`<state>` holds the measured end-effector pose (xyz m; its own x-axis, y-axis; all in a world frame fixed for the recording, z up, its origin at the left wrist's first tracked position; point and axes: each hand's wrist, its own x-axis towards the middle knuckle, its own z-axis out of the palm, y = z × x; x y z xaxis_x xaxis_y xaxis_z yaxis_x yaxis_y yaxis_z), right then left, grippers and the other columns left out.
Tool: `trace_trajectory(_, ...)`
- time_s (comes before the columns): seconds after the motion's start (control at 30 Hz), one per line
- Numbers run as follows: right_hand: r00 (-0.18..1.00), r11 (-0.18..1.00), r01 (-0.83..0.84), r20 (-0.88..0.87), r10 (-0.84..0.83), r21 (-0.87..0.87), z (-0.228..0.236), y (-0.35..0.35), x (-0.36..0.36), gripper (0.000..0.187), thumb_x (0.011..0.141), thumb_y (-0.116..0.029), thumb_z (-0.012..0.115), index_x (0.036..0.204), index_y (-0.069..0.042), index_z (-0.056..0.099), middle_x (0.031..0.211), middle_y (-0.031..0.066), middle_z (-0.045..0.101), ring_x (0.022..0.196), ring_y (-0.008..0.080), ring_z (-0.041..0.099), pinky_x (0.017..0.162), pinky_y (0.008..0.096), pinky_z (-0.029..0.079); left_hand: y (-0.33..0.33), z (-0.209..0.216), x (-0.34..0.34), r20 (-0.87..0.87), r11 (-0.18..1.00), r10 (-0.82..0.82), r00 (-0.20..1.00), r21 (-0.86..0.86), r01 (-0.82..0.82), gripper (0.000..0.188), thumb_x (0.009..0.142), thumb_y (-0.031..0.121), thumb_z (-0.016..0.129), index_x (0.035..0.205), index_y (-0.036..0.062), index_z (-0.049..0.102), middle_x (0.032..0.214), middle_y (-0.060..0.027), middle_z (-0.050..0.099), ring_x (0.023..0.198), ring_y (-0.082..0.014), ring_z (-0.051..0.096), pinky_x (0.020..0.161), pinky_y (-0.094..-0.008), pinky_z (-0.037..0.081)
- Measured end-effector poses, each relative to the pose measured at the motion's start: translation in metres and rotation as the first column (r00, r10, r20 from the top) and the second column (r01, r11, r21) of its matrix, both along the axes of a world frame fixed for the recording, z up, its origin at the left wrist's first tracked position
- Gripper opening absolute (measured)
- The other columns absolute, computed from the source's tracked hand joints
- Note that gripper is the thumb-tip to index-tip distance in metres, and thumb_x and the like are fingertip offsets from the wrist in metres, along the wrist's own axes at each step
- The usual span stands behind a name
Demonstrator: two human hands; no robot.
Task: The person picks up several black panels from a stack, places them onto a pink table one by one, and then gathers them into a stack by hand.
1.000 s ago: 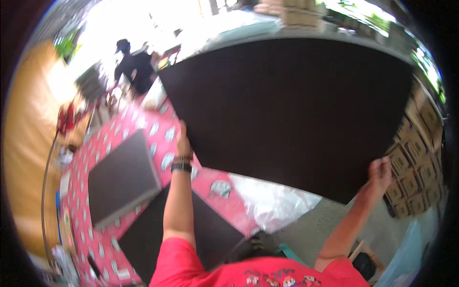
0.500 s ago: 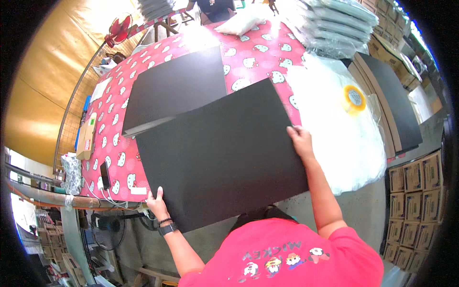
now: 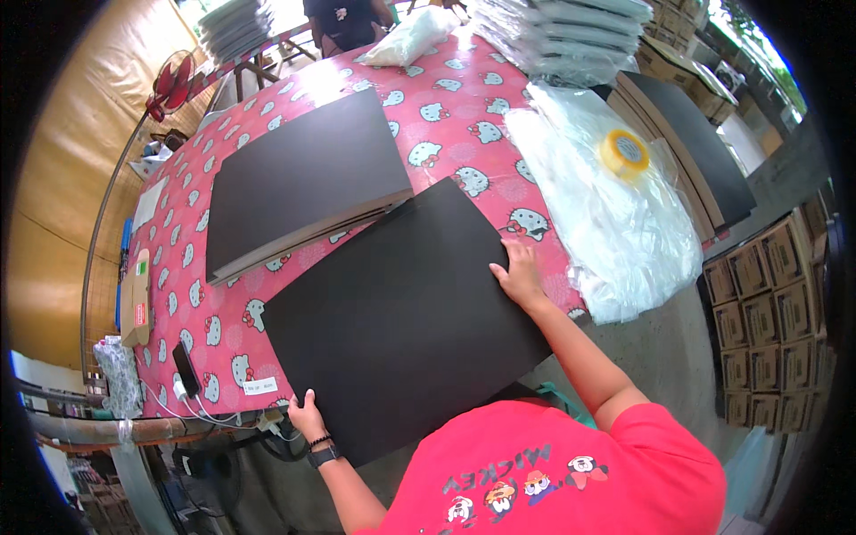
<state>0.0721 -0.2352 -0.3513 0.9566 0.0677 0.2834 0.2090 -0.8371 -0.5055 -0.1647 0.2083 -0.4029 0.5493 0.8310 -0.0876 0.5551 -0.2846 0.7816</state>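
Observation:
A large black board (image 3: 401, 321) lies tilted across the near edge of the table, its near part overhanging toward my body. My left hand (image 3: 307, 417) grips its lower left edge, thumb on top and the other fingers hidden beneath. At the right edge, my right hand (image 3: 519, 273) holds the board with its fingers along the side. Beyond it sits a stack of similar black boards (image 3: 303, 174), whose brownish layered edges face me. A pink patterned cloth (image 3: 473, 178) covers the table under the stack.
Clear plastic bags (image 3: 615, 232) lie at the right, with a yellow tape roll (image 3: 625, 153) on them. More dark boards (image 3: 687, 143) stand beyond. A phone (image 3: 185, 369) with cables lies left. Wrapped packages (image 3: 584, 40) are piled at the back, where a person (image 3: 348, 20) sits.
The board has moved nearer to my body and away from the stack, showing the stack's front edge. Both hands moved with it. My view has shifted slightly.

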Motion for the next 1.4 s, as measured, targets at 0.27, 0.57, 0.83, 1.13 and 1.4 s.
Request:
trace_trajectory(0.27,0.952,0.976,0.194,-0.259,-0.163,0.1,0.015,-0.008,0.005,0.065,0.071,-0.035,0.066,0.121,-0.001,0.042,0.113,0.0193,0.05,0.107,0.032,0.046,0.09,0.0399,0.037,-0.014,0.026,0.017,-0.086,0.973,-0.208,0.974,0.083,0.215,0.061,0.067,0.031,0.072,0.11,-0.0077,0.052,0.103,-0.026,0.051,0.101,-0.036,0.048,0.089,-0.0389,0.037)
trace_trajectory(0.57,0.949,0.974,0.192,-0.275,-0.153,0.12,0.015,-0.013,-0.047,0.068,0.072,-0.035,0.064,0.124,0.002,0.039,0.115,0.0203,0.05,0.11,0.0338,0.043,0.094,0.0397,0.035,0.013,0.034,-0.005,0.064,0.947,-0.264,0.962,-0.173,0.272,0.029,0.077,0.023,0.065,0.083,-0.0044,0.057,0.075,-0.0043,0.055,0.073,-0.0146,0.052,0.069,-0.0288,0.043)
trace_trajectory(0.83,0.905,0.966,0.246,-0.375,-0.199,0.08,0.026,-0.002,-0.027,0.068,0.075,-0.039,0.06,0.122,0.004,0.038,0.122,0.02,0.045,0.116,0.0322,0.039,0.097,0.0384,0.033,-0.006,0.039,0.005,0.363,0.623,-0.054,0.93,-0.716,0.315,0.04,0.083,0.031,0.055,0.105,-0.0016,0.053,0.099,-0.0107,0.059,0.089,-0.0233,0.056,0.082,-0.0334,0.043)
trace_trajectory(1.13,0.807,0.676,0.403,-0.588,0.057,0.617,0.01,-0.036,0.019,0.058,0.067,-0.044,0.068,0.095,0.007,0.06,0.083,0.0153,0.063,0.073,0.0253,0.062,0.064,0.0348,0.049,-0.005,0.051,0.005,0.211,0.568,-0.068,0.975,-0.796,0.211,0.038,0.079,0.029,0.061,0.101,-0.002,0.057,0.098,-0.012,0.061,0.087,-0.0259,0.058,0.08,-0.0381,0.046)
trace_trajectory(1.4,0.957,0.351,0.261,-0.289,0.027,0.899,0.088,-0.058,-0.057,0.043,0.075,-0.019,0.068,0.108,0.005,0.054,0.091,0.0089,0.061,0.077,0.0154,0.058,0.069,0.0272,0.048,-0.071,0.178,0.006,0.577,0.872,-0.196,0.793,-0.267,0.409,0.049,0.077,0.016,0.063,0.118,-0.002,0.044,0.112,-0.0142,0.052,0.097,-0.0268,0.052,0.085,-0.0392,0.044)
